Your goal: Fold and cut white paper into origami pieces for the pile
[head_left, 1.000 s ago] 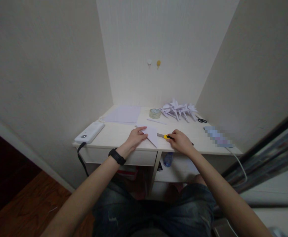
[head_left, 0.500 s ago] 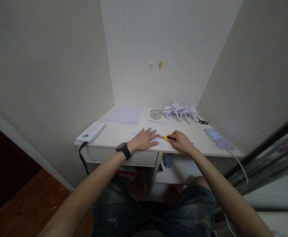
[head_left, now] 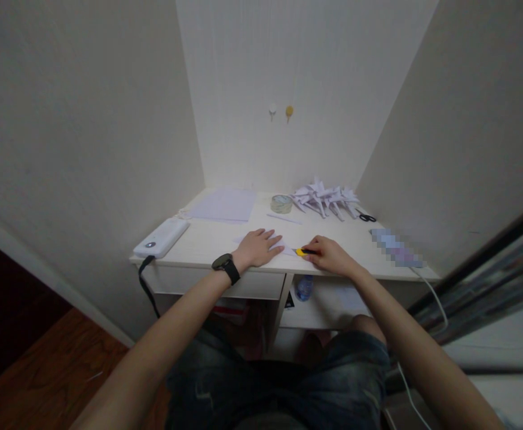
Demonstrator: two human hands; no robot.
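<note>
My left hand [head_left: 259, 247] lies flat with fingers spread on a small piece of folded white paper [head_left: 287, 245] near the desk's front edge. The palm hides much of that paper; a pale point of it shows past the fingers on each side. My right hand [head_left: 330, 255] is closed around a yellow and black utility knife [head_left: 301, 252]. Its front end meets the right-hand corner of the paper. How far the blade reaches in is too small to tell.
Behind my hands are a thin paper strip [head_left: 284, 218], a tape roll [head_left: 281, 204], a heap of folded paper pieces [head_left: 324, 198] and black scissors [head_left: 367, 217]. White sheets [head_left: 223, 205] and a white power bank [head_left: 161, 237] lie left; a blurred phone [head_left: 395, 247] lies right.
The knife has shifted slightly right, to the paper's corner, and less blade shows. My left hand has slid a little left. The paper's near right corner now sits farther from the desk edge.
</note>
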